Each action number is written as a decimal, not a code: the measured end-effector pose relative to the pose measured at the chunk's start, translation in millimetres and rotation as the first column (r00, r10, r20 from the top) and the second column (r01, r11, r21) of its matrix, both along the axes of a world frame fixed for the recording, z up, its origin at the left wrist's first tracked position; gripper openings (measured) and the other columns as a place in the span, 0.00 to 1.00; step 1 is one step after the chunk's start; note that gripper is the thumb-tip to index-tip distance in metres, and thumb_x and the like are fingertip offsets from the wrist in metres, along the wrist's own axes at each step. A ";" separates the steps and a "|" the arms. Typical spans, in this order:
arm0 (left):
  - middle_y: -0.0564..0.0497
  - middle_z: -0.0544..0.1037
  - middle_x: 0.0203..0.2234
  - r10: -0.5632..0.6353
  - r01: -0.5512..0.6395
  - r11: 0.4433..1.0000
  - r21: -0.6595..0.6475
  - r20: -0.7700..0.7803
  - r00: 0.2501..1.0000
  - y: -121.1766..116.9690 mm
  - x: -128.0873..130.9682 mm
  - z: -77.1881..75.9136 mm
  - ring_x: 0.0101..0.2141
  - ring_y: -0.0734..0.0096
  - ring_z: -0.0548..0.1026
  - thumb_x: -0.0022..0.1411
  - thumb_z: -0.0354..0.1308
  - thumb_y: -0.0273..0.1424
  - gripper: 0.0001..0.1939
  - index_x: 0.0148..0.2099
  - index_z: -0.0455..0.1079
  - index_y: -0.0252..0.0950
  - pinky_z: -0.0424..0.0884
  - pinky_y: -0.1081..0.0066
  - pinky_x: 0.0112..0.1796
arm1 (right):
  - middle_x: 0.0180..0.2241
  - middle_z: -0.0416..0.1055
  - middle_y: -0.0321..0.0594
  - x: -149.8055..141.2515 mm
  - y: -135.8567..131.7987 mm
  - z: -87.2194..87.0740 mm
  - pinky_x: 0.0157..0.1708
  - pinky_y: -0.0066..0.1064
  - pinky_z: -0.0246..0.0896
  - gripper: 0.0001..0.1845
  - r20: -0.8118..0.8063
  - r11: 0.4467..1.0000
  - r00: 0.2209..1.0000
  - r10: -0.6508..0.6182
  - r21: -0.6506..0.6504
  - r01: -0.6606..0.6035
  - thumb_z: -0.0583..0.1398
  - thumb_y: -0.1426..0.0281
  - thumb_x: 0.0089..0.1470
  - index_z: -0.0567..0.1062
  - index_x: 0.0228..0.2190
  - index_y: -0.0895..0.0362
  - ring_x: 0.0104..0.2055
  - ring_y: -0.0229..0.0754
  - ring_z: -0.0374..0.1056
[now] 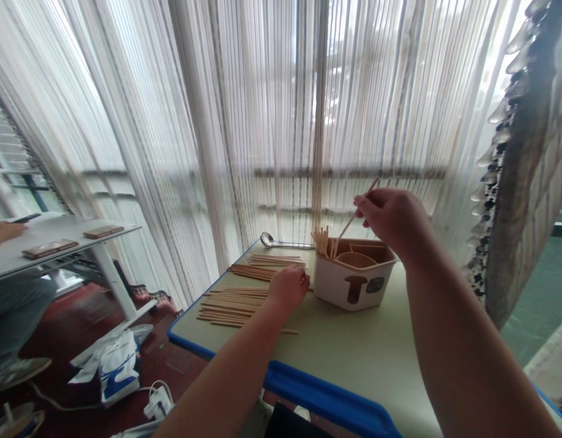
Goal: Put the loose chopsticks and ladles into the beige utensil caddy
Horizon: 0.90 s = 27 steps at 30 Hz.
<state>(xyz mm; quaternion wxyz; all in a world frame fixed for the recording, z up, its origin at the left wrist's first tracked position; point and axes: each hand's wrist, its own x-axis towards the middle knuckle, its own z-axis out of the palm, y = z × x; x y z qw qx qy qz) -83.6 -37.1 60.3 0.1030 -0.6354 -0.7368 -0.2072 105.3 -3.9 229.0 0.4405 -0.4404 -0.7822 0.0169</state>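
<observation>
A single chopstick (348, 224) is pinched in my right hand (395, 216), slanting down with its lower end inside the divided utensil holder (329, 278). Other chopsticks (323, 241) stand in the holder's left compartment. My left hand (287, 286) is closed, low over the table just left of the holder; what its fingers hold, if anything, is hidden. Under and beside it lie rows of loose wooden chopsticks (230, 299), with a darker bunch (249, 272) behind them. A paler bunch (274, 260) lies farther back, seemingly in clear wrapping.
A metal slotted ladle (285, 244) lies at the back of the blue-edged table (326, 392). Sheer curtains (272, 121) hang right behind it. To the left, another person's hand (5, 233) rests at a white table (93, 246). A white bag (119, 368) and cables are on the floor.
</observation>
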 end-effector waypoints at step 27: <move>0.44 0.78 0.37 0.036 -0.040 0.992 -0.123 -0.034 0.999 3.6 -4.5 -4.7 0.40 0.61 0.75 0.64 0.46 0.41 0.18 0.40 0.74 0.38 0.69 0.65 0.41 | 0.31 0.77 0.45 -23.5 24.7 -26.9 0.27 0.30 0.54 0.24 0.544 0.978 0.823 0.166 -0.198 -0.066 0.53 0.51 0.53 0.80 0.33 0.55 0.30 0.43 0.69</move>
